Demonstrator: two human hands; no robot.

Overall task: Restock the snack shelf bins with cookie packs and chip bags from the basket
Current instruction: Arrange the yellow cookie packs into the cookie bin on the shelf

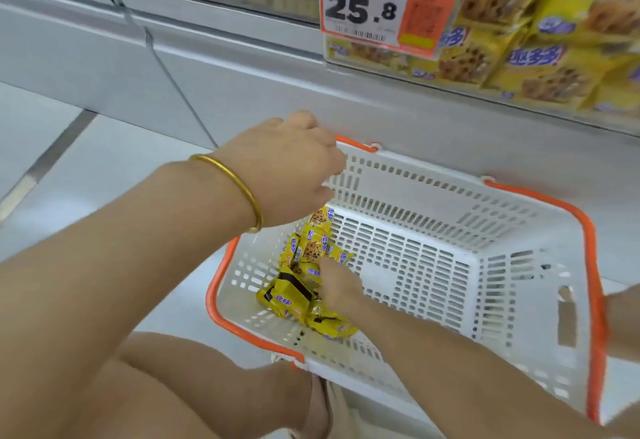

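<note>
Pale shop floor (114, 168) and a grey shelf base (242, 92) form the background; one white slotted basket (433, 265) with two orange handles (588, 248) sits on the floor below the shelf. Two bare hands appear. Right hand (337, 284) reaches into the basket's left corner, fingers spread and pressed down among the cookie packs (311, 265); whether it grips one cannot be told. Left hand (294, 165), wearing one gold bangle (235, 186) at the wrist, hovers above the basket's far left corner with fingers curled downward; its grip is hidden behind the back of the hand, so nothing can be said of what, if anything, it holds. Yellow cookie packs, roughly eight though overlapping and blurred, lie heaped in that corner, directly under the left hand and touching the right; the remaining basket floor is bare. Above right, a shelf bin (540, 44) holds many matching yellow packs behind one orange price tag (388, 6) reading 25.8.
</note>
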